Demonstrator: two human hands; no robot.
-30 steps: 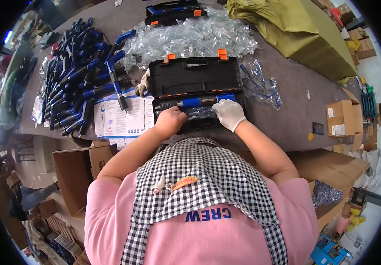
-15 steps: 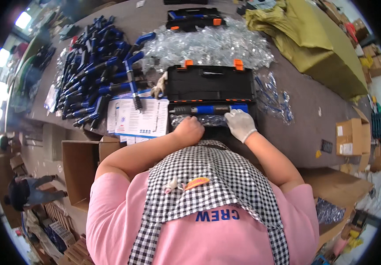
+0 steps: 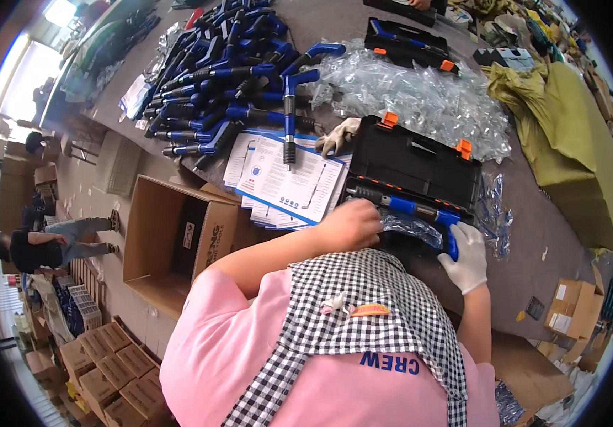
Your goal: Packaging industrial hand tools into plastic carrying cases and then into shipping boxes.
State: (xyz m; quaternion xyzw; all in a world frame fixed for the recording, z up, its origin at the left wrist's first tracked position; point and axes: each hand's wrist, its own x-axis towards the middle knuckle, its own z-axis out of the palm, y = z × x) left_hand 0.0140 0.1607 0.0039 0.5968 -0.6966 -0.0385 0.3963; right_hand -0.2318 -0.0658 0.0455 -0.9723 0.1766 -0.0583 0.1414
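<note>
An open black tool case (image 3: 420,160) with orange latches lies on the grey table in front of me. Across its front half lies a blue and black hand tool (image 3: 402,206) over a clear plastic bag (image 3: 409,228). My bare left hand (image 3: 353,224) is curled over the tool's black left end. My right hand (image 3: 465,257), in a white glove, grips the blue handle at the tool's right end. My pink shirt and checked apron fill the lower part of the view.
Printed leaflets (image 3: 289,181) and a loose white glove (image 3: 338,135) lie left of the case. Behind are several blue tools (image 3: 228,92), a heap of clear bags (image 3: 420,92), another black case (image 3: 406,39) and an olive cloth (image 3: 562,135). An open cardboard box (image 3: 178,242) stands lower left.
The view has swung and closed in on the table. My right hand has shifted from the case's front to the tool's blue handle. My left hand stays at the tool's left end.
</note>
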